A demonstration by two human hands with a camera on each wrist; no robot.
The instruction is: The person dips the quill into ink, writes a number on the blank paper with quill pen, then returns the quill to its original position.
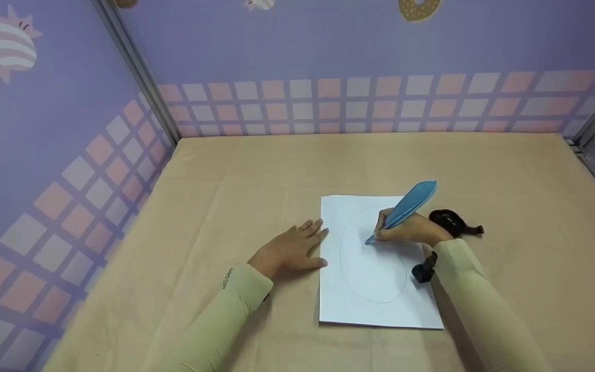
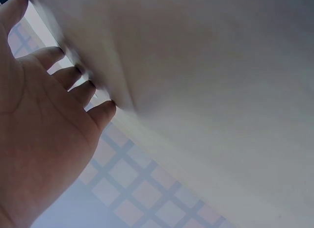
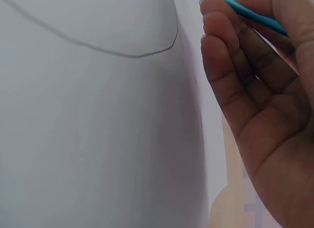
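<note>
Paper (image 1: 375,268) between hands, pen (image 1: 406,209) above.

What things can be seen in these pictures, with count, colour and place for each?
white paper sheet: one, white, on the table centre, faint oval line drawn on it
blue feather-shaped pen: one, blue, tip on the sheet
black object: one, black, on the table behind the right hand
beige table cover: one, beige, under everything
purple checked walls: three, around the table
left hand: one, flat beside the sheet's left edge
right hand: one, holds the pen
</note>
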